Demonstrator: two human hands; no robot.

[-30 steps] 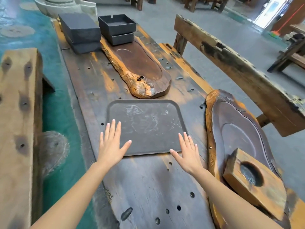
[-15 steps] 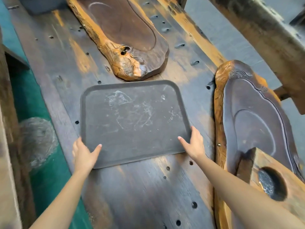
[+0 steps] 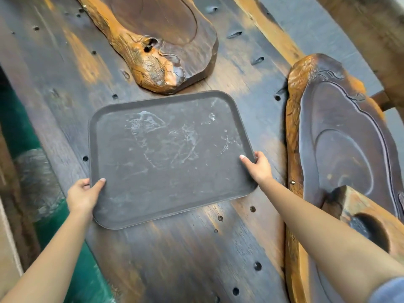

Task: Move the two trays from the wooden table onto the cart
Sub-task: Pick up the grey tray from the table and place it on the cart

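A dark grey rectangular tray point(image 3: 166, 158) with whitish scuff marks lies in the middle of the wooden table point(image 3: 196, 259). My left hand point(image 3: 83, 196) grips its near left edge, thumb on top of the rim and fingers under it. At the right edge, my right hand point(image 3: 259, 168) holds the rim the same way. The tray's near edge looks slightly raised off the boards. The cart is out of view.
A carved wooden slab tray point(image 3: 161, 38) sits just beyond the grey tray. Another carved slab point(image 3: 341, 145) runs along the right, with a wooden block point(image 3: 369, 224) with a round hollow on its near end. A green floor point(image 3: 19, 127) shows at left, a wooden beam point(image 3: 376, 31) at top right.
Both hands went from hovering flat over the tray's near edge to its left and right sides and closed on the rim. The camera moved closer and tilted down.
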